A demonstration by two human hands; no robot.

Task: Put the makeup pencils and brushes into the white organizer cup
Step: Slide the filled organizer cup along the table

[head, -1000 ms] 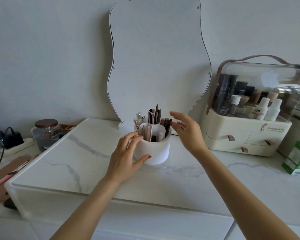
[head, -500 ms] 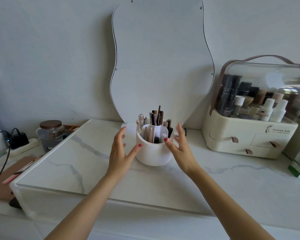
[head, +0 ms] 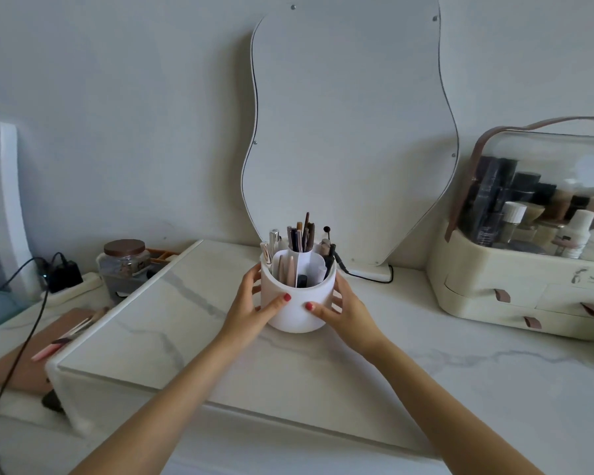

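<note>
The white organizer cup (head: 297,305) stands upright on the marble counter (head: 172,323) in front of the wavy-edged mirror (head: 350,132), its inner compartments filled with makeup pencils and brushes (head: 300,236) that stick up above the rim. I see my left hand (head: 251,311) wrapped around the cup's left side, thumb across the front wall, and my right hand (head: 345,311) curled around its right side, thumb likewise on the front; both grips are closed on the cup, which rests on the counter. To the right sits a cream cosmetic case (head: 528,265) with a clear lid and drawers, bottles inside. At left, off the raised slab, stand a glass jar with a brown lid (head: 124,265), a power strip with a black plug (head: 66,277), and a brown board (head: 24,358) carrying a pink brush (head: 59,344).
</note>
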